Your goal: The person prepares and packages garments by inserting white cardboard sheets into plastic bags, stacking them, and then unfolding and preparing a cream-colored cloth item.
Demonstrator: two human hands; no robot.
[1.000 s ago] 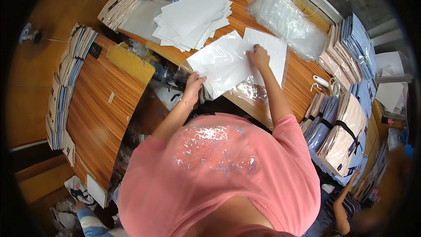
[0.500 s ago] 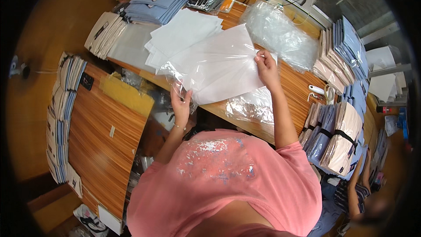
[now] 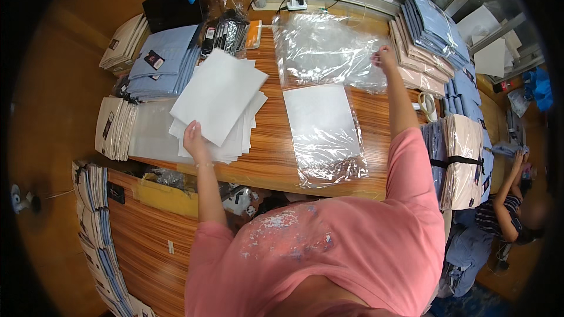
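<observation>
My left hand point(image 3: 195, 141) grips the near corner of a white sheet point(image 3: 222, 97), which is tilted above a loose pile of white sheets point(image 3: 254, 111). At the back right, my right hand point(image 3: 385, 60) pinches the right edge of a clear plastic bag point(image 3: 320, 44). The bag is stretched over other clear bags, and its lower edge is near a bagged white sheet point(image 3: 323, 114) lying flat on the table. That sheet sits inside clear plastic with a crinkled end toward me.
Folded blue shirts point(image 3: 167, 58) and beige shirts point(image 3: 114, 126) are stacked at left. More bagged shirts point(image 3: 461, 152) stand at right beside white-handled scissors point(image 3: 427, 105). A power strip point(image 3: 296, 4) is at the back. Another person point(image 3: 499, 211) works at far right.
Both hands have left the bagged sheet they held. My left hand moved left and took a white sheet; my right moved back and right to a clear bag. The view shifted.
</observation>
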